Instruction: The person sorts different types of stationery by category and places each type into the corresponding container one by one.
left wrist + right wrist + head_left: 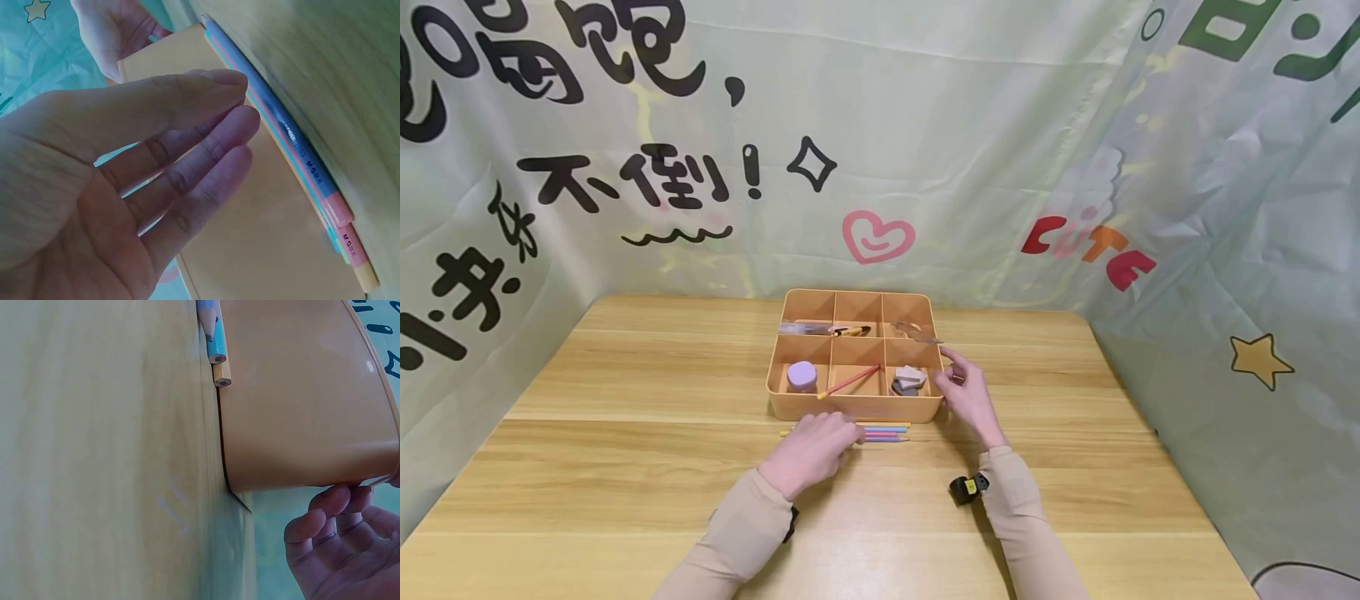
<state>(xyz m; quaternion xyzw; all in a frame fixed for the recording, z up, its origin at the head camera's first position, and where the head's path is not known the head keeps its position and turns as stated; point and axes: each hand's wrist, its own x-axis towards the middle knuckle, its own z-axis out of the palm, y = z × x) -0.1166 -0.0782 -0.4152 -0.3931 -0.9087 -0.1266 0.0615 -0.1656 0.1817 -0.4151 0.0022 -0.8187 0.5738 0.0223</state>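
An orange six-compartment organizer tray (854,408) stands on the table. Along its front side lie several coloured pencils (887,431), among them a blue one (275,115) with a pink end. My left hand (815,446) hovers over the pencils; its fingers extend loosely with nothing between them in the left wrist view. At the tray's right side is my right hand (968,392), its fingertips (331,500) touching the outer wall. Inside the tray, a red pencil (850,382) leans across the front middle compartment.
The tray also holds a purple lidded pot (802,376) at front left, grey and white erasers (909,378) at front right, and a black-and-yellow item (852,332) at back middle. Clear plastic pieces (916,332) lie at back right. A printed cloth (970,167) hangs behind the table.
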